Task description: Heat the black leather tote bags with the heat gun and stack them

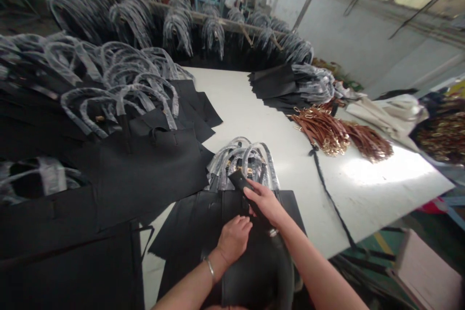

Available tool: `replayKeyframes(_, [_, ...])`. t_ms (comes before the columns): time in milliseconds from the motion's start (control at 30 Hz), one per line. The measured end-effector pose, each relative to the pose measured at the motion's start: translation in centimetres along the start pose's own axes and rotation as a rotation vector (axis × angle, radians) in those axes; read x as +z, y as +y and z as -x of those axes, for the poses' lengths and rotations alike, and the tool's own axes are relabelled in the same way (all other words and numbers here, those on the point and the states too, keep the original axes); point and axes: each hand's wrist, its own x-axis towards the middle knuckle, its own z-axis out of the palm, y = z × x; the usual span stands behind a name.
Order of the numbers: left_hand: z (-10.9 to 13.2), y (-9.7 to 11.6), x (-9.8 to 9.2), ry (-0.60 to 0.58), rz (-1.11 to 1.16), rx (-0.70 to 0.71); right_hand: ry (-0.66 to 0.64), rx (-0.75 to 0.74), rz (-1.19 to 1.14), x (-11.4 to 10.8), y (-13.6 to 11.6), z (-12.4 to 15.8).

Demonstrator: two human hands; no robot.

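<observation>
My right hand (pixel 267 203) is closed around a long black piece with a flat, squared end (pixel 238 180), perhaps a strap or a tool. A small shiny metal part (pixel 273 233) shows by its lower end. My left hand (pixel 234 237), with a bracelet on the wrist, is closed just left of it, fingers curled against a black bag panel (pixel 196 213); what it pinches is hidden. Behind both hands stand bag handles wrapped in clear plastic (pixel 269 160), with a gold buckle (pixel 249 171) among them.
Black bag panels with wrapped handles (pixel 152 164) are piled at left. On the white table (pixel 232 99), another panel stack (pixel 276 85) lies at the back right, beside brown straps with gold clips (pixel 323 131). More handles hang on a rail (pixel 225 22). A black cord (pixel 329 193) crosses the right side.
</observation>
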Motion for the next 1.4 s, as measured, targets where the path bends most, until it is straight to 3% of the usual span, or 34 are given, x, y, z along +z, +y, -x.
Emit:
replayKeyframes(100, [-1.6,0.1,-0.5,-0.021,0.029,-0.120,-0.007,0.034,-0.102,-3.2,0.5,3.1])
replayKeyframes(233, [-8.2,-0.7,-1.5,0.055,0.099,-0.236,0.139,0.036,-0.184,-6.4,2.8,6.4])
replayKeyframes(333, [-15.0,-1.9,-1.6,0.063,0.022,-0.107,0.258,0.062,-0.276,-7.0,4.9,7.6])
replayKeyframes(433, [-20.9,-3.1,-1.0,-0.084,-0.117,0.171,0.318,0.110,-0.349,-6.5,6.9,8.6])
replayKeyframes(533, [-24.5,-4.3,-0.2,-0.310,-0.178,0.409,0.337,0.152,-0.413,-5.6,8.8,9.8])
replayKeyframes(600, [-25.6,-5.0,0.1,-0.392,-0.192,0.462,0.343,0.160,-0.446,-5.2,10.0,10.6])
replayKeyframes(767, [-26.1,-6.0,-1.8,-0.424,-0.157,0.545,0.368,0.170,-0.472,-5.0,11.8,11.8])
replayKeyframes(900, [-24.9,-4.8,-5.1,-0.522,-0.054,0.629,0.366,0.171,-0.464,-5.5,11.9,11.4])
replayKeyframes(967, [-23.5,-3.9,-6.5,-0.577,-0.032,0.602,0.345,0.149,-0.448,-5.7,11.5,11.2])
replayKeyframes(1100, [-19.0,-2.8,-8.0,-0.632,-0.079,0.256,0.315,0.102,-0.430,-5.7,10.6,10.9])
replayKeyframes(1233, [-14.5,-3.0,-7.6,-0.565,0.073,-0.100,0.258,0.117,-0.394,-5.3,9.9,10.6])
replayKeyframes(1300, [-13.5,-3.2,-6.8,-0.519,0.109,-0.204,0.224,0.140,-0.370,-5.0,9.6,10.1])
replayKeyframes(1400, [-13.8,-3.6,-5.4,-0.502,0.013,-0.299,0.196,0.155,-0.322,-4.8,9.0,8.9])
